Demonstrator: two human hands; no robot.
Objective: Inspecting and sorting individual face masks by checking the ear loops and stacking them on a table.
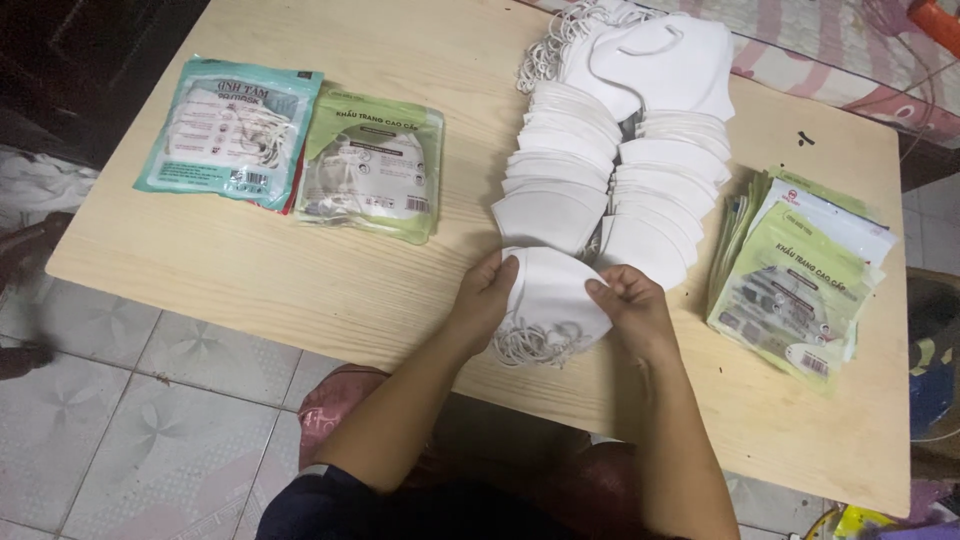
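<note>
A light wooden table with rounded corners (300, 280) stands on a floor of pale patterned tiles (150, 420). Behind the far edge of the table there is a cloth with pink and white pattern (830, 50), and at the top left the room is dark.

Near the front edge of the table, both hands hold a small bundle of white folded face masks (550, 295). The left hand (485, 300) grips the left side of the bundle, with the fingers curled over its upper edge. The right hand (630, 305) is closed on the right side, with thumb and fingers pinching the edge. The bundle lies between the two hands and seems to rest on the table or just above it; I cannot tell which. The white elastic ear loops (535, 345) hang out from the lower side of the bundle, between the wrists.

Just behind the bundle, two long overlapping rows of white masks (610, 170) run toward the far edge of the table. To the right of the right hand, near but apart, lies a pile of flat green and white plastic bags (800, 280). At the far left, well apart from the hands, lie a teal packet with masks inside (230, 130) and a light green packet with masks inside (375, 175), touching each other.

The number of masks in the bundle is hard to see. The elbows and body are cut off at the lower edge, and a reddish seat (330, 410) is partly hidden under the left arm.
</note>
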